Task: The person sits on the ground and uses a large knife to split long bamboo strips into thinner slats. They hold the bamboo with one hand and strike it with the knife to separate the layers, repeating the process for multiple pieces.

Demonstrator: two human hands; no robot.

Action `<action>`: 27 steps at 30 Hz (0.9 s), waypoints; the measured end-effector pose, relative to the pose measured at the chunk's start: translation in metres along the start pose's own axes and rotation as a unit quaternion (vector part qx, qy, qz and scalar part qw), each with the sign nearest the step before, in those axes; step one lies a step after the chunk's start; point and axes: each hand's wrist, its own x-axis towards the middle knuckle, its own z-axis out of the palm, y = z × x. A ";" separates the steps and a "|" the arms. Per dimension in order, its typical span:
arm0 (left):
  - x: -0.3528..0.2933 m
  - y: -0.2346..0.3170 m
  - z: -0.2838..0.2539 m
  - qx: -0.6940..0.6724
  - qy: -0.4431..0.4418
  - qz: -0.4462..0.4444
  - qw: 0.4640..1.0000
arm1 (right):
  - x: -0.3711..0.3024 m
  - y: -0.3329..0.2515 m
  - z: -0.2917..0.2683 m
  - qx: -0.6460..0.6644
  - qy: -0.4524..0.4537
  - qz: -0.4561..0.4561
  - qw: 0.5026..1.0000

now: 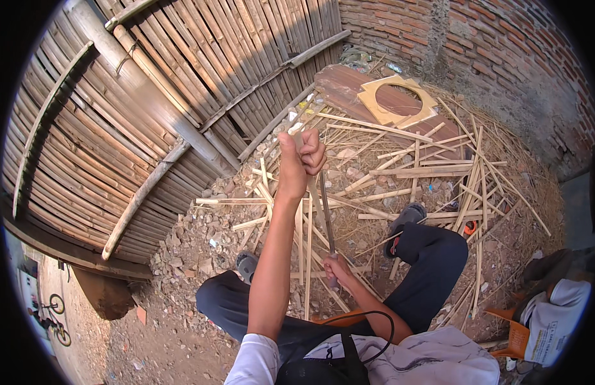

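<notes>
My left hand (301, 157) is raised in front of me, its fingers wrapped round the upper end of a pale bamboo strip (315, 192). The strip slants down from the fist toward my lap. Lower down, my right hand (338, 267) grips the handle of a long, narrow-bladed knife (327, 218). Its dark blade points up and away from me, close alongside the strip; whether the two touch I cannot tell. Several more split bamboo strips (308, 256) lie on the ground between my bent legs.
Loose bamboo strips (432, 170) criss-cross the stony ground ahead. Behind them a brown board (349, 90) carries a yellowish panel (381, 115) with a round hole. A bamboo wall (163, 90) rises at left, a brick wall (477, 38) at the back right. A white sack (557, 321) lies right.
</notes>
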 end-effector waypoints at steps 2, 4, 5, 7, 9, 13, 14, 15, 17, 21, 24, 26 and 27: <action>0.003 0.003 0.002 0.005 0.005 -0.022 1.000 | -0.003 -0.005 0.004 0.031 -0.009 -0.008 0.999; 0.006 0.007 0.004 0.003 -0.005 -0.032 0.999 | 0.004 0.005 -0.010 -0.014 -0.012 0.022 1.000; 0.008 0.008 0.005 0.000 -0.017 -0.031 0.999 | 0.010 0.014 -0.023 -0.036 -0.013 0.036 0.999; 0.007 0.011 0.001 -0.015 -0.032 -0.034 0.999 | 0.011 0.027 -0.038 0.024 -0.006 0.107 0.994; 0.007 0.012 -0.004 -0.039 -0.044 -0.047 0.997 | 0.012 0.033 -0.043 0.038 0.004 0.131 0.991; 0.008 0.011 -0.007 -0.042 -0.094 -0.060 0.993 | 0.004 0.004 -0.027 -0.008 0.022 0.053 0.998; 0.006 0.013 -0.013 -0.047 -0.099 -0.062 0.992 | 0.004 -0.004 -0.016 -0.019 0.016 0.033 0.999; 0.003 0.014 -0.019 -0.052 -0.104 -0.064 0.991 | 0.004 -0.013 -0.006 -0.028 0.011 0.015 0.999; -0.002 0.014 -0.023 -0.064 -0.114 -0.068 0.989 | -0.003 -0.033 0.010 -0.044 0.007 -0.026 0.999; -0.003 0.017 -0.016 -0.078 -0.137 -0.076 0.985 | 0.025 0.003 -0.026 -0.017 -0.001 0.054 0.998; 0.003 0.017 -0.009 -0.085 -0.143 -0.075 0.983 | 0.029 0.045 -0.076 0.015 0.030 0.189 0.981; -0.003 0.020 -0.018 -0.067 -0.134 -0.074 0.986 | 0.024 0.053 -0.073 -0.092 0.070 0.207 0.971; -0.001 0.018 -0.014 -0.066 -0.139 -0.074 0.985 | 0.025 0.053 -0.074 -0.037 0.060 0.181 0.981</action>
